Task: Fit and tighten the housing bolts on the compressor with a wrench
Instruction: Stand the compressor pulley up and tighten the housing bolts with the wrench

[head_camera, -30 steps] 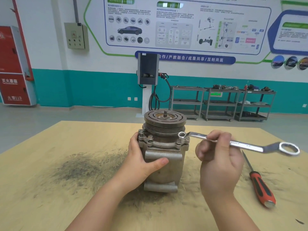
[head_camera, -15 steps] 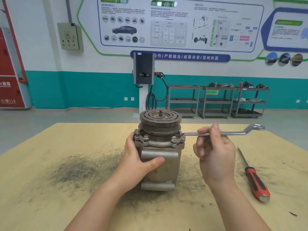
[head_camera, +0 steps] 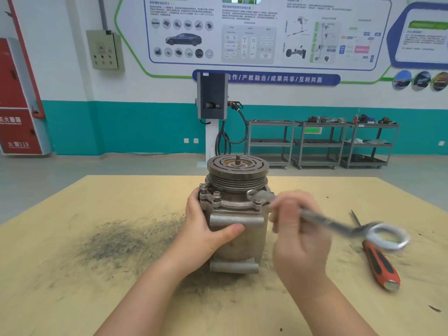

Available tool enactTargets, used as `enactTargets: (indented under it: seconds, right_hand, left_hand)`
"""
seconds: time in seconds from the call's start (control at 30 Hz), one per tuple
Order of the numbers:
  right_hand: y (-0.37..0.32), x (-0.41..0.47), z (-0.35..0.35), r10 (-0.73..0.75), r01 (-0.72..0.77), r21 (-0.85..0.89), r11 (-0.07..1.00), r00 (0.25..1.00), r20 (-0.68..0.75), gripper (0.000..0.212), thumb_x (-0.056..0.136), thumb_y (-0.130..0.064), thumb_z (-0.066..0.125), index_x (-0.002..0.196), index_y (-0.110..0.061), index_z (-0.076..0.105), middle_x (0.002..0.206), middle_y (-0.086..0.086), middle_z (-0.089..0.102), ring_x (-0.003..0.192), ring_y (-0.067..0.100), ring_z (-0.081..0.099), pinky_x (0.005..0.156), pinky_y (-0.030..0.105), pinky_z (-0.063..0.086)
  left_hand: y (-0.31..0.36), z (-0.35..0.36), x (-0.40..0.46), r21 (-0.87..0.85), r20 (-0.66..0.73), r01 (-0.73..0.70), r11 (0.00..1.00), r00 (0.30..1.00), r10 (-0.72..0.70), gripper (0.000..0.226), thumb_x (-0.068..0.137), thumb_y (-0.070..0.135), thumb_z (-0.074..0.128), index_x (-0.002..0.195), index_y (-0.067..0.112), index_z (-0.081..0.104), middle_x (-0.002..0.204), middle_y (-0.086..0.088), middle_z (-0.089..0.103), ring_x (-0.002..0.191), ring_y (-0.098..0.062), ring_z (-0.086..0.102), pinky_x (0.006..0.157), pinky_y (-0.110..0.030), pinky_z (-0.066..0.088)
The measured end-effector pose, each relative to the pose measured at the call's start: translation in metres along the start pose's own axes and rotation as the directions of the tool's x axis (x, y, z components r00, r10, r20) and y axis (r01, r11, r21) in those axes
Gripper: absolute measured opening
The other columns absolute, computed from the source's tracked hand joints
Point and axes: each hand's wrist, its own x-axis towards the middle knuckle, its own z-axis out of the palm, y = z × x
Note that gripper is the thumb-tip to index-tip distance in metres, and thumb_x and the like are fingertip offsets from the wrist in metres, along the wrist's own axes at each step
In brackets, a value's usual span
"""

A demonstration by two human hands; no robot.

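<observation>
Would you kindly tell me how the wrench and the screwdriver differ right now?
The wrench is bare grey metal with a ring at each end; the screwdriver has an orange and black handle and a thin shaft. The wrench is gripped by the right hand, one ring at the compressor flange; the screwdriver lies untouched on the table. The wrench is blurred; the screwdriver is sharp. Both are long hand tools right of the compressor.

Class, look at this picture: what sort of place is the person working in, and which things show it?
Probably a vehicle-training workshop: a car-parts wall poster, a charging post, parts shelving carts behind the workbench.
</observation>
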Motion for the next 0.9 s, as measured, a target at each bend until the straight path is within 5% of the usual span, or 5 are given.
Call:
enactTargets:
  seconds: [0.2, 0.53, 0.7, 0.8, 0.9]
  right_hand:
    - [0.004, 0.019, -0.014, 0.561, -0.472, 0.419, 0.776, 0.820, -0.115, 0.039, 0.096, -0.028, 0.043, 0.063, -0.027, 0.064, 0.054, -0.001, 0.049, 0.047, 0.013, 0.040, 0.048, 0.022, 0.035]
    - [0.017, 0.033, -0.025, 0.761, -0.614, 0.615, 0.495, 0.648, 0.035, 0.041, 0.100, -0.016, 0.040, 0.064, -0.014, 0.058, 0.049, 0.002, 0.045, 0.039, 0.011, 0.033, 0.040, 0.019, 0.027]
    - [0.012, 0.008, -0.013, 0.248, -0.233, 0.096, 0.968, 0.947, -0.203, 0.032, 0.096, -0.024, 0.046, 0.071, -0.018, 0.064, 0.059, -0.011, 0.052, 0.052, 0.007, 0.046, 0.053, 0.018, 0.037]
    - [0.007, -0.006, -0.002, -0.198, 0.203, -0.178, 0.963, 0.979, 0.050, 0.030, 0.100, -0.026, 0.051, 0.081, -0.010, 0.067, 0.071, -0.007, 0.058, 0.060, 0.009, 0.051, 0.056, 0.018, 0.040]
    - [0.007, -0.010, 0.007, -0.218, 0.249, -0.247, 0.936, 0.965, 0.149, 0.028, 0.093, -0.031, 0.063, 0.083, -0.005, 0.071, 0.065, 0.002, 0.053, 0.055, 0.012, 0.044, 0.051, 0.020, 0.038]
  left_hand:
    - [0.004, 0.000, -0.002, -0.010, 0.016, 0.010, 1.000, 1.000, -0.010, 0.107, 0.049, 0.078, 0.076, 0.127, 0.062, 0.004, 0.145, 0.019, 0.037, 0.132, 0.000, 0.041, 0.113, -0.034, 0.040]
    - [0.005, 0.001, -0.002, 0.005, 0.019, 0.012, 1.000, 1.000, -0.012, 0.105, 0.050, 0.076, 0.074, 0.125, 0.062, 0.002, 0.145, 0.018, 0.035, 0.132, 0.002, 0.039, 0.107, -0.025, 0.037]
    - [0.004, 0.000, -0.002, 0.005, 0.022, 0.009, 1.000, 1.000, -0.009, 0.107, 0.048, 0.084, 0.073, 0.126, 0.064, 0.003, 0.145, 0.020, 0.035, 0.130, 0.006, 0.039, 0.106, -0.023, 0.037]
    - [0.001, 0.000, -0.001, 0.016, 0.012, 0.009, 1.000, 1.000, -0.009, 0.106, 0.041, 0.091, 0.071, 0.123, 0.069, 0.007, 0.145, 0.019, 0.038, 0.132, 0.000, 0.042, 0.111, -0.032, 0.039]
    - [-0.001, 0.002, 0.001, 0.009, -0.002, 0.003, 1.000, 1.000, -0.003, 0.109, 0.038, 0.093, 0.070, 0.125, 0.066, 0.010, 0.138, 0.014, 0.045, 0.126, -0.009, 0.052, 0.108, -0.036, 0.045]
